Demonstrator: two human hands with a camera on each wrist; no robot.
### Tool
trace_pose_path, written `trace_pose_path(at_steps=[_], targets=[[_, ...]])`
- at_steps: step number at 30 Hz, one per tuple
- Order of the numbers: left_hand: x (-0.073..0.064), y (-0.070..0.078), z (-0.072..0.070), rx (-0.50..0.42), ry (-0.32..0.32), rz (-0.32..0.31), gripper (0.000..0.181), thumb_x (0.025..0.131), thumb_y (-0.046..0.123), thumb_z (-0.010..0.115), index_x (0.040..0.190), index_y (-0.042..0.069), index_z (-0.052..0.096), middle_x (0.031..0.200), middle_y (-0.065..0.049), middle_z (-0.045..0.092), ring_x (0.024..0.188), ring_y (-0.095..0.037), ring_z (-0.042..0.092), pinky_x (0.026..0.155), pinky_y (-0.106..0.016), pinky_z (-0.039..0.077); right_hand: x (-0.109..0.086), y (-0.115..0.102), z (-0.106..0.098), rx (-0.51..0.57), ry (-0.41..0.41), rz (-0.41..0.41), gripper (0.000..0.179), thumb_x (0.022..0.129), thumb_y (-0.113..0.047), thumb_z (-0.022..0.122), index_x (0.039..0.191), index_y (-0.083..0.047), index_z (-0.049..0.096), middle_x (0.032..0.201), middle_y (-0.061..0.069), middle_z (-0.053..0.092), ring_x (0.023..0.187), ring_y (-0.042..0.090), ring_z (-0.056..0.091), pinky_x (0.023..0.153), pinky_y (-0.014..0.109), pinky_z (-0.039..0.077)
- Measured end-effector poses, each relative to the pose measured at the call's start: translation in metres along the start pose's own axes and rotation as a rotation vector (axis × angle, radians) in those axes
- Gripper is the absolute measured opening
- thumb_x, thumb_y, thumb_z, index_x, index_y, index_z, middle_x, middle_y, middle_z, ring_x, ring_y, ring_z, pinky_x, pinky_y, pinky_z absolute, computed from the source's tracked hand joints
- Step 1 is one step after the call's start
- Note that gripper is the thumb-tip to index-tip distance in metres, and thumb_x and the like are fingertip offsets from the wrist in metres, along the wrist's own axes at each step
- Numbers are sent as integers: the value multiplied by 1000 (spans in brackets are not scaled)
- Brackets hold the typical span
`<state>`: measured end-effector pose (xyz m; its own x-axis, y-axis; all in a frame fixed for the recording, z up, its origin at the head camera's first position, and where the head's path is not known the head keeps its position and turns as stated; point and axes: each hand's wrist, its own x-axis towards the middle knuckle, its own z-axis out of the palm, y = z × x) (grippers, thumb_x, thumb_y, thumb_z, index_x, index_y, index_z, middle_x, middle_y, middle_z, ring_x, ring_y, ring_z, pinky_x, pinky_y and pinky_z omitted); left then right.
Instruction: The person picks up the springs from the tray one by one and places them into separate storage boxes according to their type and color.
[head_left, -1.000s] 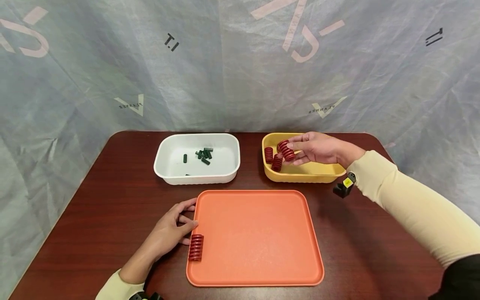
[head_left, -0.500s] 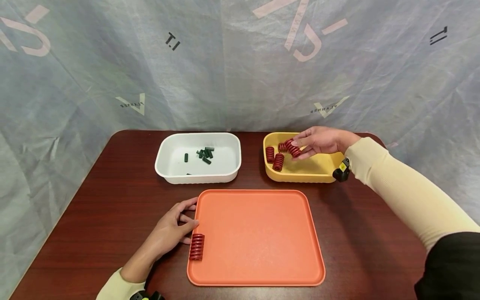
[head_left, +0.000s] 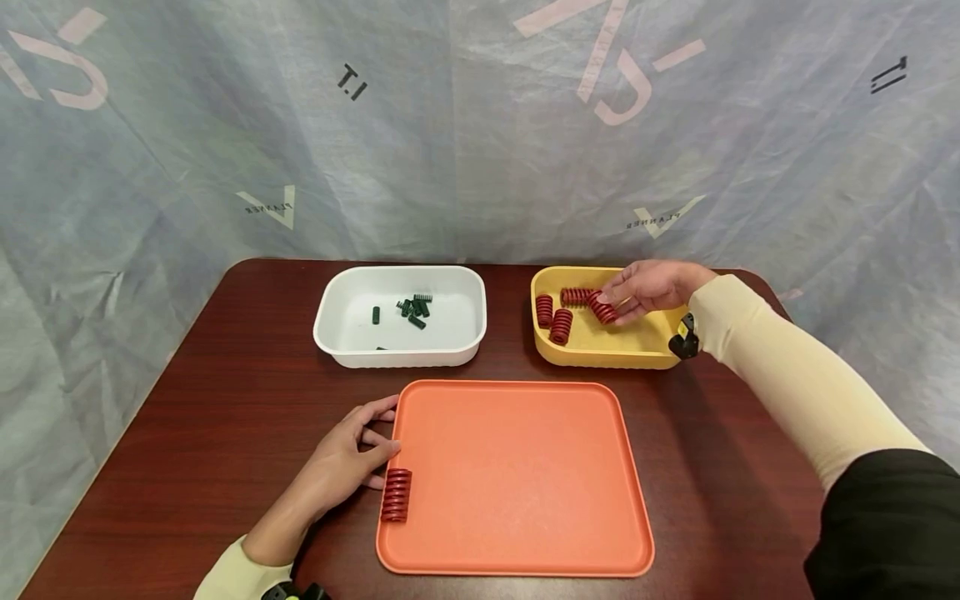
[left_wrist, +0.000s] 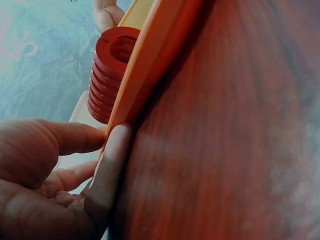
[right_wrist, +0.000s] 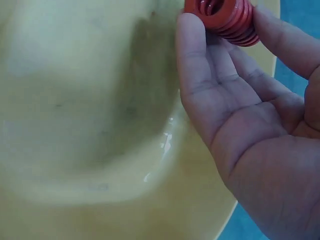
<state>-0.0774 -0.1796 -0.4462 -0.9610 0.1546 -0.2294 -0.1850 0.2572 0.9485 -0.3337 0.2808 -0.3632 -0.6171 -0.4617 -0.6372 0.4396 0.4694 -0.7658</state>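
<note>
My right hand point(head_left: 654, 285) holds a red coil spring point(head_left: 602, 307) between thumb and fingertips over the yellow bin point(head_left: 611, 359). In the right wrist view the spring point(right_wrist: 227, 20) sits at the fingertips, its hollow end showing. Several other red springs lie at the bin's left side, one spring point(head_left: 561, 326) near the front wall. My left hand point(head_left: 341, 457) pinches the left rim of the orange tray point(head_left: 517, 475), thumb on one side of the rim and a finger on the other in the left wrist view. Just nearer than that hand, a red spring point(head_left: 397, 495) lies along the tray's left edge.
A white bin point(head_left: 400, 358) with several small dark green springs point(head_left: 416, 308) stands behind the tray, left of the yellow bin. All rest on a dark reddish wooden table point(head_left: 225, 400). A grey printed sheet point(head_left: 450, 142) hangs behind the table.
My right hand has moved a little to the right and lower over the yellow bin with its spring, showing more of the springs at the left. My left hand stays at the tray rim.
</note>
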Motion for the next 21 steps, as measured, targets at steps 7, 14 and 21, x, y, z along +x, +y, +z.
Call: trace_pose_path(at_steps=[7, 14, 21], targets=[[0, 1, 0, 3, 1, -2, 61, 97, 1, 70, 153, 12, 48, 142, -14, 49, 98, -25, 66, 59, -40, 64, 6, 9, -4, -22, -29, 27, 15, 107, -5, 55, 115, 2, 66, 108, 12, 74, 104, 29, 71, 103, 47, 54], [-1, 2, -1, 8, -2, -2, 62, 97, 1, 70, 153, 12, 47, 142, -15, 48, 99, -25, 65, 59, -40, 64, 4, 10, -5, -48, -8, 64, 16, 106, -3, 55, 116, 7, 63, 106, 16, 74, 99, 28, 71, 98, 43, 58], [-1, 2, -1, 8, -8, 4, 61, 97, 2, 70, 153, 11, 47, 143, -15, 48, 99, -25, 65, 59, -40, 64, -2, 9, -3, -67, -9, 71, 32, 107, -2, 53, 132, 18, 56, 115, 25, 71, 104, 32, 71, 102, 45, 55]])
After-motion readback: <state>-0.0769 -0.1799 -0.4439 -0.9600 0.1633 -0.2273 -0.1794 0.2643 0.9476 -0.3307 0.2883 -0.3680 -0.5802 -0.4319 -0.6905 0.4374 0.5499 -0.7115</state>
